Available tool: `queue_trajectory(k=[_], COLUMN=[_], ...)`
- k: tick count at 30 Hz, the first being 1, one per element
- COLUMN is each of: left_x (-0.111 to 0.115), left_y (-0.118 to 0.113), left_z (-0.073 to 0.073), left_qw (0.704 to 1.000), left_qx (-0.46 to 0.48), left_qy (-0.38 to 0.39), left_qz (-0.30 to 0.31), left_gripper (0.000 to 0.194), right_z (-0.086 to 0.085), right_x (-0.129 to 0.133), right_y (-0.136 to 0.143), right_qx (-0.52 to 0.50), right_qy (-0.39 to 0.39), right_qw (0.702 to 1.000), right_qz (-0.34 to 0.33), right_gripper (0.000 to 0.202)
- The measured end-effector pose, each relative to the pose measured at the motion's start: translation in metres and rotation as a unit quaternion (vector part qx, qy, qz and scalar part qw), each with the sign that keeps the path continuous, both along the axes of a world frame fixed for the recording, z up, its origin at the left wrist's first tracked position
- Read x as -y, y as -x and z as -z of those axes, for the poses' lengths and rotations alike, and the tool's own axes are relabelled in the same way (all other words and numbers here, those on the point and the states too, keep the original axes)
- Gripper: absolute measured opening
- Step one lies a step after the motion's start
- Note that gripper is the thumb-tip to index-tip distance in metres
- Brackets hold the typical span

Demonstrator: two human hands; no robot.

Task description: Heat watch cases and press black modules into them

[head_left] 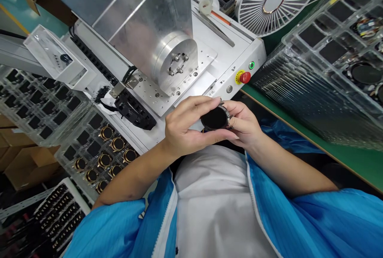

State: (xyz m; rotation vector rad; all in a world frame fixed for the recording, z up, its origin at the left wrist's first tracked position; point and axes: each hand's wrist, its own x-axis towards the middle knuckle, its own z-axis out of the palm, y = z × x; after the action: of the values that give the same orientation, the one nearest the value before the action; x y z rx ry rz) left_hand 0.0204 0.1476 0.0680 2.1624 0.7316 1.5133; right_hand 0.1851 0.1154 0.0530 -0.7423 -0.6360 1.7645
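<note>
A round black watch case (214,118) with a dark metal rim is held between my two hands, in front of my body. My left hand (187,124) has its fingers over the far side and its thumb along the near side of the case. From the right, my right hand (243,124) pinches the rim near the lugs and side buttons. The case's dark face is turned up toward me. Just beyond my hands is the front edge of a white machine (220,84).
A metal block with a round bolted flange (176,60) stands on the machine. Near its corner are a red emergency button (244,77) and a green-lit button (251,65). Tweezers (218,30), a white fan (275,2), stacked clear trays (314,90) and a tray of gold-rimmed watch cases (104,160) surround it.
</note>
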Motion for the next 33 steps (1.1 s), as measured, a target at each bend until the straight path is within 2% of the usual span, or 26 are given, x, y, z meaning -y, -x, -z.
queue_trajectory(k=[5, 8, 12, 15, 17, 19, 21, 27, 33], left_x=[-0.003, -0.003, -0.002, -0.002, -0.002, -0.003, -0.004, -0.005, -0.003], left_y=[0.002, 0.002, 0.003, 0.004, 0.006, 0.009, 0.011, 0.015, 0.014], left_z=[0.003, 0.006, 0.007, 0.003, 0.002, 0.002, 0.003, 0.009, 0.008], left_qw=[1.0, 0.998, 0.977, 0.95, 0.939, 0.936, 0.94, 0.956, 0.953], left_qx=[0.001, 0.015, 0.092, 0.137, 0.146, 0.143, 0.135, 0.115, 0.128], left_qy=[-0.006, 0.034, 0.122, 0.177, 0.204, 0.22, 0.224, 0.205, 0.216], left_qz=[0.026, 0.051, 0.151, 0.216, 0.235, 0.235, 0.22, 0.175, 0.171], left_gripper=[0.068, 0.071, 0.07, 0.063, 0.062, 0.062, 0.064, 0.071, 0.067], right_z=[-0.005, -0.013, -0.03, -0.04, -0.045, -0.049, -0.054, -0.07, -0.072], right_x=[-0.005, -0.01, -0.015, -0.015, -0.014, -0.013, -0.013, -0.013, -0.013], right_y=[-0.003, -0.008, -0.017, -0.02, -0.019, -0.016, -0.014, -0.012, -0.013], right_qx=[0.059, 0.115, 0.148, 0.145, 0.12, 0.095, 0.092, 0.151, 0.175], right_qy=[-0.035, -0.064, -0.056, -0.03, -0.029, -0.029, -0.023, 0.012, 0.033], right_qw=[0.998, 0.991, 0.987, 0.988, 0.987, 0.988, 0.99, 0.986, 0.981], right_qz=[0.013, 0.028, 0.042, -0.044, -0.106, -0.118, -0.102, -0.074, -0.073], right_gripper=[0.036, 0.034, 0.045, 0.039, 0.035, 0.036, 0.038, 0.042, 0.046])
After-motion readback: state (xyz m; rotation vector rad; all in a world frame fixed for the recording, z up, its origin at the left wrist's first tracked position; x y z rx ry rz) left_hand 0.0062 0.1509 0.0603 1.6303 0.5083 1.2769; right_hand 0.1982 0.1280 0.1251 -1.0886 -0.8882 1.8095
